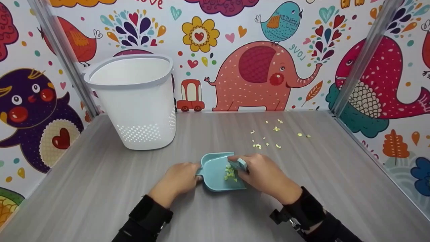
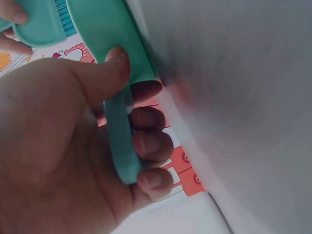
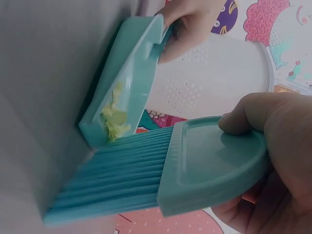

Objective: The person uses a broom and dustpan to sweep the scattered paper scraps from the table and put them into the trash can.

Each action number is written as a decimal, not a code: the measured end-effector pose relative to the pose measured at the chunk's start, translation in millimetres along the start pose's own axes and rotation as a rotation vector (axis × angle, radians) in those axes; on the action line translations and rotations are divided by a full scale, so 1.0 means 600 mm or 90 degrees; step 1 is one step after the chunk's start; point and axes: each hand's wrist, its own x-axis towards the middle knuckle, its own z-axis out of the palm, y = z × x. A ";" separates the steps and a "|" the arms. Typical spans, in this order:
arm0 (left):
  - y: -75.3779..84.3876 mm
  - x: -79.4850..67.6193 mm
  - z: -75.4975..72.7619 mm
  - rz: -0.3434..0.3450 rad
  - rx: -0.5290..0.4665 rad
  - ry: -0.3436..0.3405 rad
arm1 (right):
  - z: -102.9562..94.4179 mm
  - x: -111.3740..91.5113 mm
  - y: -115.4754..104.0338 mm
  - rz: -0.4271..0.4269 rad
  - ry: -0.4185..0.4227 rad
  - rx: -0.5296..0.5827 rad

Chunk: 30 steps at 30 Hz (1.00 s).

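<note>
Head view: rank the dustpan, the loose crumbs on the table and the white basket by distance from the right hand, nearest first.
1. Dustpan: right beside the right hand, just to its left, gripped by the left hand.
2. Loose crumbs: on the table beyond the hand, slightly right.
3. White basket: far left, against the back wall.

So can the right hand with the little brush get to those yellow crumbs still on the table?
Probably yes. The right hand holds the brush, and the loose crumbs lie just beyond it on bare table; nothing stands between.
</note>
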 end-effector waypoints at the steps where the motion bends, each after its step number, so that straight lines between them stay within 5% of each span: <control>1: 0.000 0.000 0.000 0.000 -0.001 0.000 | -0.002 0.000 -0.002 -0.003 -0.002 0.013; 8: 0.002 0.001 -0.001 -0.007 -0.003 -0.005 | -0.021 0.000 0.002 -0.015 0.037 0.060; 19: 0.002 0.000 0.001 -0.003 0.007 0.006 | -0.028 0.000 0.078 0.088 0.096 -0.128; 30: 0.002 0.003 -0.001 -0.024 -0.006 -0.019 | 0.013 0.003 0.085 -0.018 0.074 -0.136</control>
